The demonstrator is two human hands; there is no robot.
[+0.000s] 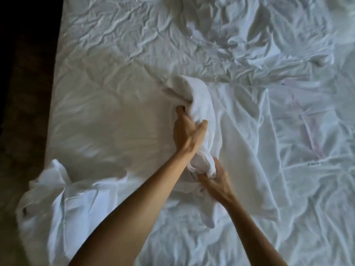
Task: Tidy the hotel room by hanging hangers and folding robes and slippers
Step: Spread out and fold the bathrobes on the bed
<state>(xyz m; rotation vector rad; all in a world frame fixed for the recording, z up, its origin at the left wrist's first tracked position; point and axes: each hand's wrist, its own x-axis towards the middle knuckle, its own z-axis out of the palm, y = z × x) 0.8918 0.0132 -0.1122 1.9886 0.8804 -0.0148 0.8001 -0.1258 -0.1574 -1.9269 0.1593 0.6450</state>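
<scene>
A white robe point(236, 143) lies spread on the bed point(107, 116), over a wrinkled white sheet point(211, 35). The left hand point(189, 133) grips a bunched fold of the robe near the middle of the bed, fingers curled into the cloth and lifting it into a hump. The right hand point(215, 180), just nearer the person, pinches the same bunched strip of cloth, fingers closed round it. Part of the robe hangs off the near left edge of the bed point(57, 192). A dark floor point(23, 93) lies to the left.
</scene>
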